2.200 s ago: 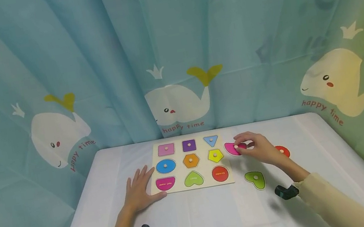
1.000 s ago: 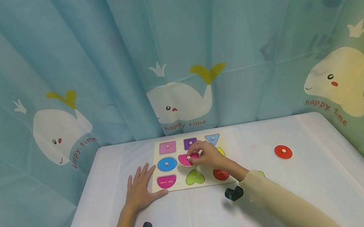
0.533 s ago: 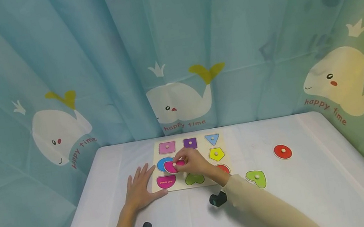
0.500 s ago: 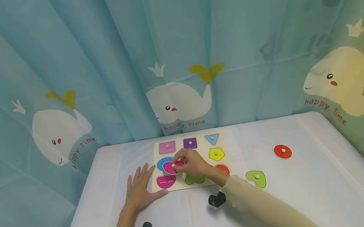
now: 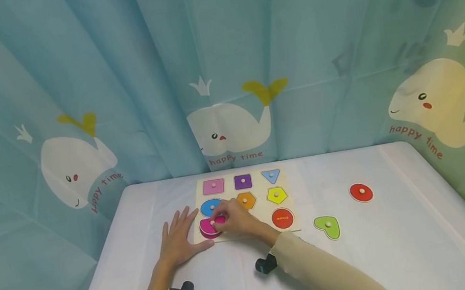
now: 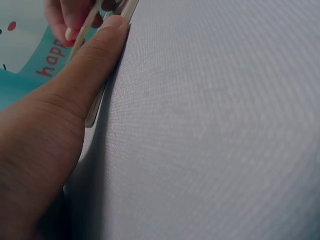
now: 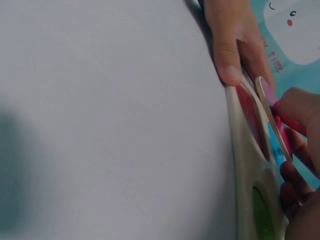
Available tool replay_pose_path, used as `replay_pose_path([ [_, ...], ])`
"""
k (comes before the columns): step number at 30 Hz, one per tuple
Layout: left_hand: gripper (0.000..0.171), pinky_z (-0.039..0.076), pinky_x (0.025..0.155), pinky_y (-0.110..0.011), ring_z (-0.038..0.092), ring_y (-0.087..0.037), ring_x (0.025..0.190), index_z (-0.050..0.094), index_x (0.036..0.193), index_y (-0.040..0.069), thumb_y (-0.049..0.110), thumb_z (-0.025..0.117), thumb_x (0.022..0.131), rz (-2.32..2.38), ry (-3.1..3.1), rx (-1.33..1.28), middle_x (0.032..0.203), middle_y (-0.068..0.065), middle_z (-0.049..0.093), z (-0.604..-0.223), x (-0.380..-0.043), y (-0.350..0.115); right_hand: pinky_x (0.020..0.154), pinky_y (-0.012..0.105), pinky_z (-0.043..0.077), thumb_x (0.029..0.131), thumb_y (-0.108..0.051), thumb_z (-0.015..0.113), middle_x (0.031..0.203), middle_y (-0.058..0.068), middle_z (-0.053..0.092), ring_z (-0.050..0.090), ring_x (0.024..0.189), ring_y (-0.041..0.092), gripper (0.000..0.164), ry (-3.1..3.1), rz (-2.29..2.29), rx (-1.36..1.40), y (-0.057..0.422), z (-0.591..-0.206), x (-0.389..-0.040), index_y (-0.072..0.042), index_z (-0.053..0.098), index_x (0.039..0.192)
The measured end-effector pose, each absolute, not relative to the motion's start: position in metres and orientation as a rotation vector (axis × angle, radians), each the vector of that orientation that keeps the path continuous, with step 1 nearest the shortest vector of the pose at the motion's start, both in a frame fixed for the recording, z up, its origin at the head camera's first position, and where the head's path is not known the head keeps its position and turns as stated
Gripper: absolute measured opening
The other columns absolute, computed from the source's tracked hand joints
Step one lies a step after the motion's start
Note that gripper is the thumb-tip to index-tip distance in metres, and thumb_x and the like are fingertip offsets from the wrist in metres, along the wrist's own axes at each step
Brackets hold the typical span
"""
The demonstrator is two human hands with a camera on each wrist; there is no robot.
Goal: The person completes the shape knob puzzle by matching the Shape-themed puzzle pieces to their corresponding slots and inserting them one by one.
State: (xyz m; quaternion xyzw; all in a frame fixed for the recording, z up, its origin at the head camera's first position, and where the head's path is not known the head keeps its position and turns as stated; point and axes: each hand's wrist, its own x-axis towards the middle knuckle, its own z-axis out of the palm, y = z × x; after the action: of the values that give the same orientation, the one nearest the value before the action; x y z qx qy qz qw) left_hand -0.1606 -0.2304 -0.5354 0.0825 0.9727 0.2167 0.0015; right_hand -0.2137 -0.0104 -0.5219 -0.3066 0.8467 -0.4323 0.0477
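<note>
My right hand [image 5: 236, 218] pinches the knob of a magenta half-round puzzle piece [image 5: 206, 227]. In the right wrist view that half-round piece [image 7: 268, 107] is tilted just above the matching magenta recess [image 7: 251, 115] of the board. Spread along the left edge and near corner of the shape puzzle board [image 5: 264, 191], my left hand [image 5: 178, 241] has straight fingers, and its thumb [image 6: 95, 62] lies at the board's near edge. Several knobbed pieces sit in the board's two far rows. The red circular recess [image 5: 283, 218] shows bare; my right hand covers the green heart recess in the head view.
Right of the board, a green heart piece [image 5: 328, 227] and a red circle piece [image 5: 361, 193] lie on the white table [image 5: 400, 250]. A blue curtain [image 5: 313, 48] with whale prints hangs behind the table's far edge.
From right of the board, my right hand has carried the magenta half-round piece leftward across it and down to the near-left recess. My left hand has stayed in place.
</note>
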Motion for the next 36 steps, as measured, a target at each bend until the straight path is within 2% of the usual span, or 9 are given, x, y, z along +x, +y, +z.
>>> replay_pose_path([
  [12,0.103,0.004,0.117,-0.075,0.016,-0.045,0.154,0.043,0.157,0.013,0.063,0.081,0.075,0.685,3.058,0.252,0.167,-0.017,0.028,-0.536,-0.161,-0.230,0.088,0.032,0.042,0.085,-0.014,0.082,0.093,-0.004,0.077,0.059,0.092,0.012,0.008,2.709,-1.229,-1.054,-0.016,-0.532,-0.211,-0.013,0.082,0.093],
  [24,0.101,0.004,0.117,-0.075,0.018,-0.046,0.154,0.044,0.156,0.012,0.060,0.082,0.076,0.689,3.065,0.259,0.166,-0.018,0.029,-0.537,-0.161,-0.231,0.088,0.031,0.043,0.085,-0.019,0.081,0.096,-0.005,0.074,0.052,0.096,0.015,0.008,2.759,-1.166,-0.989,-0.019,-0.537,-0.209,-0.017,0.082,0.093],
  [36,0.101,0.006,0.116,-0.077,0.019,-0.048,0.153,0.044,0.156,0.012,0.063,0.080,0.076,0.663,3.083,0.279,0.166,-0.019,0.030,-0.537,-0.160,-0.230,0.088,0.031,0.043,0.087,-0.020,0.081,0.098,-0.005,0.072,0.050,0.098,0.014,0.008,2.748,-1.168,-0.916,-0.020,-0.537,-0.207,-0.017,0.082,0.094],
])
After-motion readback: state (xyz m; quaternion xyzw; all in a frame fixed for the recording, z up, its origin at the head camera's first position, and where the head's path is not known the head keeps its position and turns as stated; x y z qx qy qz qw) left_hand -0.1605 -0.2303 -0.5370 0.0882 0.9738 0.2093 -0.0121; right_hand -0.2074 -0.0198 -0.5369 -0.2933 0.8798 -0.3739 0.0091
